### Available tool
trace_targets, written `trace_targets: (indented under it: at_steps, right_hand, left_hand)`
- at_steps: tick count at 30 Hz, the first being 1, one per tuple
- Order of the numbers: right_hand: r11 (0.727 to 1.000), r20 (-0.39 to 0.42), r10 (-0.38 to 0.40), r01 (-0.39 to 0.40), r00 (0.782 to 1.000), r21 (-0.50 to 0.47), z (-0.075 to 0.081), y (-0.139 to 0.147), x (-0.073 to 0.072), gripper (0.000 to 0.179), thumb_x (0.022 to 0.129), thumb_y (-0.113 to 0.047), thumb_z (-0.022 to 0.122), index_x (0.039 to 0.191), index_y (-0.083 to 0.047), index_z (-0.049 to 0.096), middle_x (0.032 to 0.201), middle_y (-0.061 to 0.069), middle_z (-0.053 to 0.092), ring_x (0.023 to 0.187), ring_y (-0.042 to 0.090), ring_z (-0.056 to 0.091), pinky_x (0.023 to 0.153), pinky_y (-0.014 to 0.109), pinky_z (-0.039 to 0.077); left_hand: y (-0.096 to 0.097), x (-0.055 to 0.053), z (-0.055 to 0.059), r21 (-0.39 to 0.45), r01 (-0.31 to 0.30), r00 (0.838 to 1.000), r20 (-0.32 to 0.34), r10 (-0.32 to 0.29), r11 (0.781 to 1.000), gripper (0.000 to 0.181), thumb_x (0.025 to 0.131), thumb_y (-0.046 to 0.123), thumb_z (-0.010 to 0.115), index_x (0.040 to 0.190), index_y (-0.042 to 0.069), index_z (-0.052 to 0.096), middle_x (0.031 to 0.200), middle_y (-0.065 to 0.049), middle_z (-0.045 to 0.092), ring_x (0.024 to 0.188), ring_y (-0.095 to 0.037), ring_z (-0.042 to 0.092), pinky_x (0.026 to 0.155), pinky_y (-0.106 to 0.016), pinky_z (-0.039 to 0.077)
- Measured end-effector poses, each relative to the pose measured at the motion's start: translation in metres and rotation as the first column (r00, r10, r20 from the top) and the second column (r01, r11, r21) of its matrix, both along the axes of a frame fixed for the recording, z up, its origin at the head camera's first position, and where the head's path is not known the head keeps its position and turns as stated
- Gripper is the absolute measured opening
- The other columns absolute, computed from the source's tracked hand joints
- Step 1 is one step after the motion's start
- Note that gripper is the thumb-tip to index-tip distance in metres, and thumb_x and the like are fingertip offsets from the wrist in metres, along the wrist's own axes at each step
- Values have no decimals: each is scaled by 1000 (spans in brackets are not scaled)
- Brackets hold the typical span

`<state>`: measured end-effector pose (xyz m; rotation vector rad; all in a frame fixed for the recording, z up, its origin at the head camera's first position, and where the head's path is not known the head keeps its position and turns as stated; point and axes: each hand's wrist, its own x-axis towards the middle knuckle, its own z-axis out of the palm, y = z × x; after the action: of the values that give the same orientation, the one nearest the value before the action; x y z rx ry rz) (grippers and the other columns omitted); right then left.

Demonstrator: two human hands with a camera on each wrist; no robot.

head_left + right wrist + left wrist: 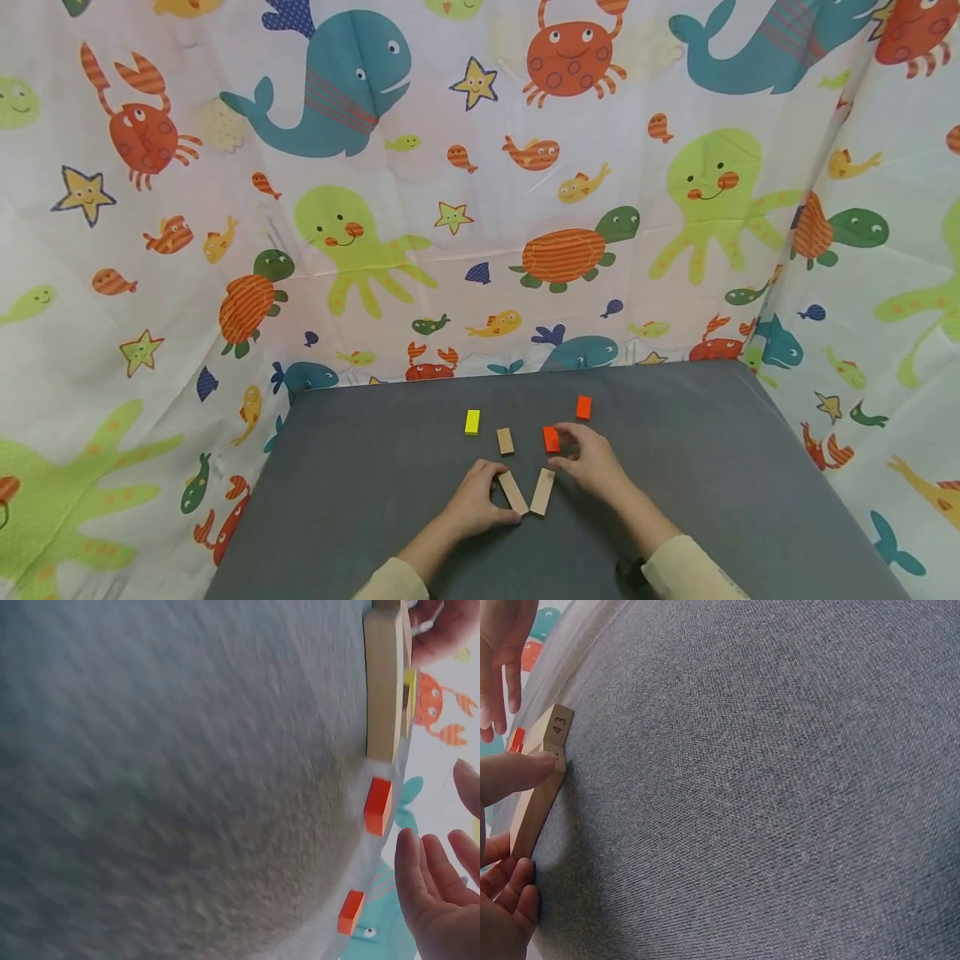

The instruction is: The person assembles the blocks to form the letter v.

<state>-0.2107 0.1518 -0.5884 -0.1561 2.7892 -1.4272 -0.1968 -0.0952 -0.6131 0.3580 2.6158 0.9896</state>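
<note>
My left hand (pixel 474 502) holds a long plain wooden block (pixel 513 492) lengthwise, the thumb on its near end and the fingertips at its far end. A second long wooden block (pixel 542 492) slants the other way, and the two meet at their near ends in a V. Its near end face (pixel 559 725) is printed 43. Over to the right, my right hand (pixel 591 460) hovers beside a red block (pixel 551 439), thumb and fingers spread apart. In the right wrist view that hand (pixel 442 892) has nothing between its fingers.
Beyond the V, a short wooden block (pixel 506 441) and a yellow block (pixel 472 422) lie on the grey cloth-covered table (pixel 375 467). Another red block (pixel 583 407) lies farther back on the right. A curtain (pixel 480 192) printed with sea animals hangs behind the table.
</note>
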Motion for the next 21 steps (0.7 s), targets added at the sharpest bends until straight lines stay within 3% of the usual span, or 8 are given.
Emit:
trace_targets:
  at_steps: [11, 21]
  right_hand:
    - [1000, 43, 0, -1, 999, 19, 2, 8, -23, 61, 78, -5, 85, 134, -4, 61, 131, 15, 66, 118, 33, 63, 97, 52, 50]
    - [1000, 82, 17, -19, 996, 18, -8, 8, -36, 63, 75, -3, 87, 133, -4, 63, 129, 15, 67, 119, 35, 62, 102, 55, 46]
  left_hand:
    - [0, -1, 1, 8, 1, 1000, 4, -1, 1000, 77, 68, 37, 95, 132, 14, 59, 118, 2, 52, 102, -14, 53, 88, -40, 49]
    - [1, 0, 2, 5, 4, 1000, 5, -4, 1000, 76, 67, 35, 95, 131, 13, 60, 118, 2, 53, 103, -14, 53, 89, -41, 49]
